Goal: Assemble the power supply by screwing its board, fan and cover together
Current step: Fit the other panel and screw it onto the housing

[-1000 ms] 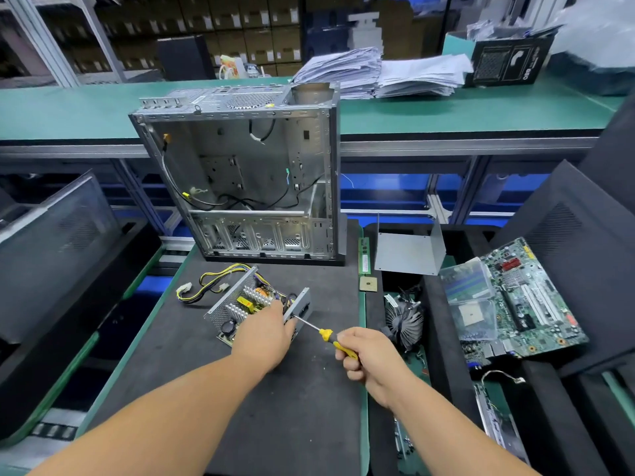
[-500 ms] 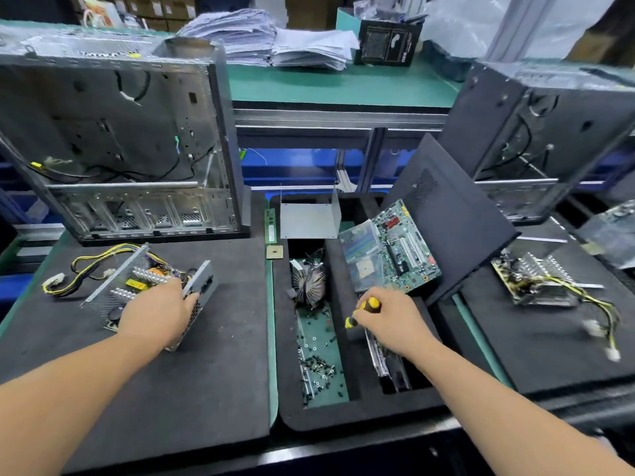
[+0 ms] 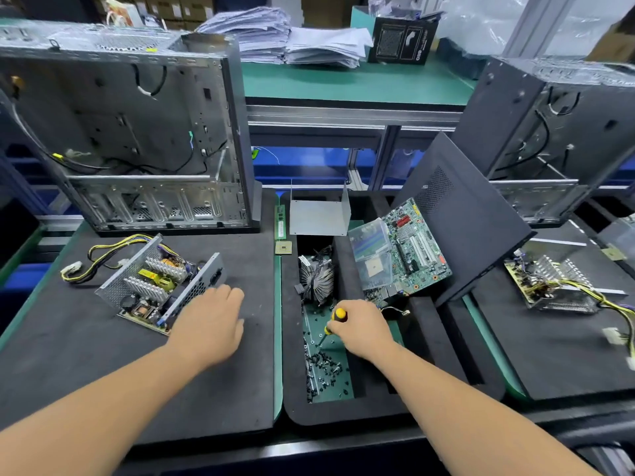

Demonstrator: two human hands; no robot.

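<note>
The open power supply (image 3: 154,286) lies on the black foam mat at the left, its board with heat sinks and yellow cables showing. My left hand (image 3: 209,324) hovers just right of it, fingers relaxed, holding nothing. My right hand (image 3: 362,329) grips a yellow-and-black screwdriver (image 3: 335,319), tip down over the compartment of loose black screws (image 3: 324,367). The bent metal cover (image 3: 319,214) stands at the back of the foam tray. A round finned fan (image 3: 316,278) sits in the tray above the screws.
An open computer case (image 3: 137,132) stands behind the power supply. A motherboard (image 3: 409,249) leans in the tray against a black side panel (image 3: 460,214). At the right are a second case (image 3: 556,132) and another power supply (image 3: 553,283).
My left hand has let go of the power supply and drawn back to its right. My right hand carried the screwdriver from the power supply to the screw compartment. The view has swung to the right.
</note>
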